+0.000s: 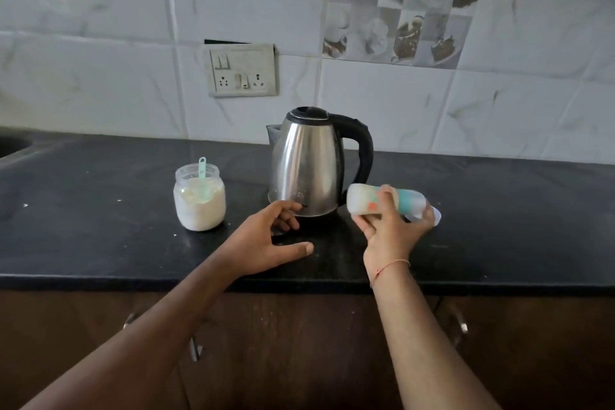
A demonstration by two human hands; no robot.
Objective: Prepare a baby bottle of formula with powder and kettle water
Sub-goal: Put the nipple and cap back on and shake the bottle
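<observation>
My right hand [391, 226] grips the baby bottle [386, 202] around its middle, fingers and thumb curled round it. The bottle lies nearly on its side in the air, blurred; its rounded base points toward nine o'clock and its teal collar toward three. Its body is milky, translucent plastic with small orange and green prints. At the far end a pale, clear cap or teat [434, 215] shows, too blurred for me to tell which. A thin orange thread [391, 267] circles my right wrist.

Just at nine o'clock from the bottle stands the kettle [309, 163], a brushed steel body, pear-shaped and shiny, with a black plastic lid and a thick black loop handle on its right side; its spout faces left. My left hand [273, 238] hovers just in front of the kettle's base at six o'clock, holding nothing, fingers loosely curled, thumb stretched out over the counter. The two hands are apart.

Farther toward nine o'clock from the kettle sits a squat clear jar [199, 201], lidless, mostly filled with cream-white powder, a mint-green plastic scoop [202, 176] standing in it.

All of it rests on a matte black stone counter [100, 226] flecked with white specks. Behind, glossy white marbled tiles carry a grey switch plate [242, 70] at twelve o'clock. Below the counter edge are dark brown wooden cabinet doors [299, 343] with metal handles.
</observation>
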